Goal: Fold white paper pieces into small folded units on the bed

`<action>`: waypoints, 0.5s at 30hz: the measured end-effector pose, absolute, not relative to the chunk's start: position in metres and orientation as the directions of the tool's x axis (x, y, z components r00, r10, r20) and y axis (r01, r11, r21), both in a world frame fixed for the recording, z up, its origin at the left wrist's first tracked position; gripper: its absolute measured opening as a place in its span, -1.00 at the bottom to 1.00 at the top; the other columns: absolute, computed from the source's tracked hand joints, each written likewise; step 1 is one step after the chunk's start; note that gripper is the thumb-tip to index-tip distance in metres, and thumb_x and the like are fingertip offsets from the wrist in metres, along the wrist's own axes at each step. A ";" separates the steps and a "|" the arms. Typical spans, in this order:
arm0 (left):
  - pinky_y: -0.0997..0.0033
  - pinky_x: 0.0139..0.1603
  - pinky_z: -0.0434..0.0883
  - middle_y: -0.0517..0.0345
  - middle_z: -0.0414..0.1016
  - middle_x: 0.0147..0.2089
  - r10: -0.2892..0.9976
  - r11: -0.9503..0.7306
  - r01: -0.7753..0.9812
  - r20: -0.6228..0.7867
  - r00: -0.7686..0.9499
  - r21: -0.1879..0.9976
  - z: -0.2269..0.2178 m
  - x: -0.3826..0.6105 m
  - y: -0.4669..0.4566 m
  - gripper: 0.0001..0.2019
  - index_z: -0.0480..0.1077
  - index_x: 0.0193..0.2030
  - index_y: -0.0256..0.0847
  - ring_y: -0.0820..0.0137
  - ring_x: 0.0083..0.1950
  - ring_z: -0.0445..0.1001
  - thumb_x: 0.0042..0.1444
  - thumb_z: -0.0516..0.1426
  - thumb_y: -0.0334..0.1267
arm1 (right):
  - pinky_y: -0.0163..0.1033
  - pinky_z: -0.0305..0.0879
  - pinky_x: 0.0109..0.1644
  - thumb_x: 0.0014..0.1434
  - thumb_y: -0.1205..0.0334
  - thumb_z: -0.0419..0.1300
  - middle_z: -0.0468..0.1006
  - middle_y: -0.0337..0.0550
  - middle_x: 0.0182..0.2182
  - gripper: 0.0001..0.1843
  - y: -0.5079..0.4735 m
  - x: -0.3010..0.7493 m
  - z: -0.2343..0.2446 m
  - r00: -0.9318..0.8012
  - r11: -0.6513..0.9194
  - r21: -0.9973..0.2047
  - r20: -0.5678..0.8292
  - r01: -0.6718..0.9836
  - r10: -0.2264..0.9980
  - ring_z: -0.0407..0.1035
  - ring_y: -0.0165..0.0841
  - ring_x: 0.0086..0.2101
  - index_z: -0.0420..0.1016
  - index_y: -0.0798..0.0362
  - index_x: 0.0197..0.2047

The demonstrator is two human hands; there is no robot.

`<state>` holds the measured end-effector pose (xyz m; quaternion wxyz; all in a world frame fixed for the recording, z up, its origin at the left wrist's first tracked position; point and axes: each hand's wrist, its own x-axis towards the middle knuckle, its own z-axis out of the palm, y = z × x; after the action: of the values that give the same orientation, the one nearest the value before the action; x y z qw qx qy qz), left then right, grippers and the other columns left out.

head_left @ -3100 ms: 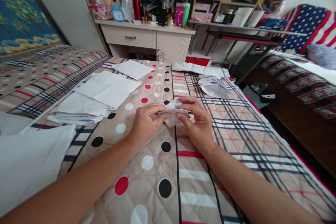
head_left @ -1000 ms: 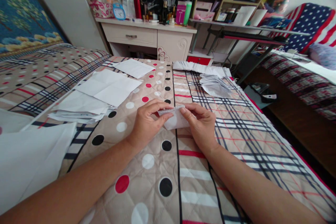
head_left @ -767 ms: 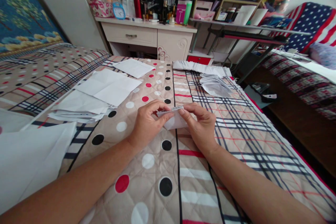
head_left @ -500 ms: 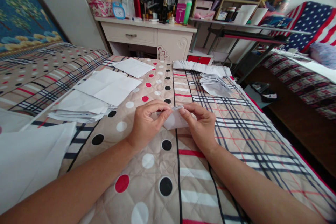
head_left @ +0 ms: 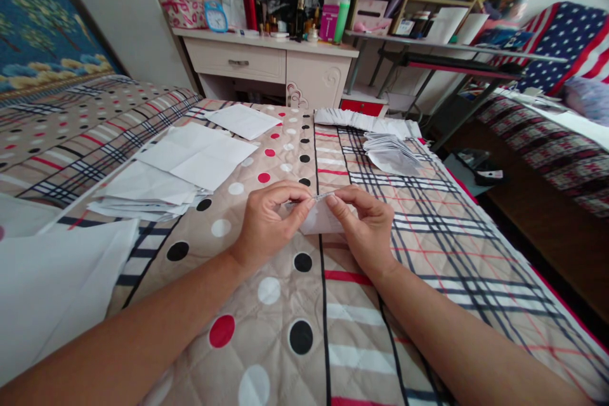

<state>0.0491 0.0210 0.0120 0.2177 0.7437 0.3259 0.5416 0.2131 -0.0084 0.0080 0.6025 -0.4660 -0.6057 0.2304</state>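
Note:
Between both hands is a small piece of white paper (head_left: 324,221) with a narrow folded strip along its top edge. My left hand (head_left: 272,216) pinches the left end of that edge between thumb and fingers. At the right end, my right hand (head_left: 365,221) grips the same edge with its thumb pressed on the fold. The paper is held just above the quilted bedspread (head_left: 266,342). Beyond the right hand lies a fanned stack of small folded papers (head_left: 392,155). A long row of folded papers (head_left: 364,120) stretches behind it.
Several white sheets (head_left: 195,152) lie piled on the left of the bed, with another sheet (head_left: 247,120) farther back. A large white sheet (head_left: 57,285) fills the near left. Past the bed stand a cream dresser (head_left: 238,63) and a metal-legged desk (head_left: 428,47).
The strip along the paper's top edge has tilted and now looks thinner. Both hands keep nearly the same place and pinch.

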 end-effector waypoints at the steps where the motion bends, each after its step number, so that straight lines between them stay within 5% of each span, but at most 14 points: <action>1: 0.40 -0.13 0.50 0.11 0.60 -0.29 0.716 -0.698 0.242 0.667 0.204 0.675 0.012 0.050 0.021 -0.95 0.49 -0.37 -0.22 0.40 -0.23 0.56 0.10 0.21 -0.39 | -0.24 0.33 -0.24 0.16 0.21 0.28 0.57 -0.22 -0.43 -0.88 -0.009 0.213 0.009 0.153 0.469 -0.828 0.529 0.307 0.835 0.42 -0.36 -0.37 0.56 0.01 -0.40; 9: 0.48 -0.23 0.52 0.17 0.59 -0.34 0.840 -0.539 0.110 0.525 0.137 0.835 0.006 0.053 0.021 -0.87 0.47 -0.23 -0.21 0.44 -0.32 0.57 0.07 0.28 -0.31 | -0.23 0.30 -0.27 0.16 0.21 0.27 0.52 -0.22 -0.47 -0.84 -0.011 0.213 0.011 0.204 0.460 -0.819 0.543 0.342 0.815 0.38 -0.37 -0.41 0.52 0.02 -0.44; 15: 0.54 -0.34 0.49 0.23 0.53 -0.42 0.887 -0.439 0.001 0.433 0.163 0.898 0.008 0.055 0.022 -0.83 0.38 -0.25 -0.20 0.47 -0.38 0.55 0.02 0.26 -0.42 | -0.29 0.28 -0.39 0.10 0.12 0.32 0.55 -0.21 -0.49 -0.82 -0.007 0.214 0.004 0.285 0.326 -0.921 0.377 0.211 0.881 0.35 -0.40 -0.48 0.55 0.04 -0.43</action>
<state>0.0548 0.0217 0.0075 0.4034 0.6469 0.3431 0.5486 0.2141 -0.0075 0.0040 0.6162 -0.5129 -0.5324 0.2717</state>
